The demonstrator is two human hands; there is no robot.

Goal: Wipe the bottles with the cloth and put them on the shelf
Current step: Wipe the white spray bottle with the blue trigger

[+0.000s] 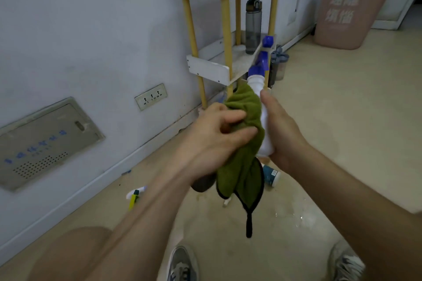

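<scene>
Far left of my fingers, low on the wall, sit a metal panel (45, 141) and a socket (151, 96). Below and left of the left fingers, a small sprayer (136, 194) lies on the floor (342, 121) near the skirting.

My left hand (212, 137) has its fingers (242, 131) clenched round the green cloth (246, 107), bunching it against the white bottle (254, 82). The cloth's black-edged tail hangs free below those fingers, clear of the floor. Just right of them, my right hand (283, 130) grasps the bottle's white body, thumb lying along its side. The blue trigger head points up and away, tilted toward the shelf (210, 67).

The shelf stands beyond the fingers, against the wall. The front edge of its lower board is just past the cloth's top. A grey flask (253, 23) stands upright toward the back of that board, with open board in front of it. A second flask (279, 66) stands on the floor just right of the shelf's leg, partly hidden by the trigger.

Under the right fingers, a teal-and-white jar (271, 174) lies on its side. Right of the fingers the floor runs open to a pink bin (347, 13), well apart.
</scene>
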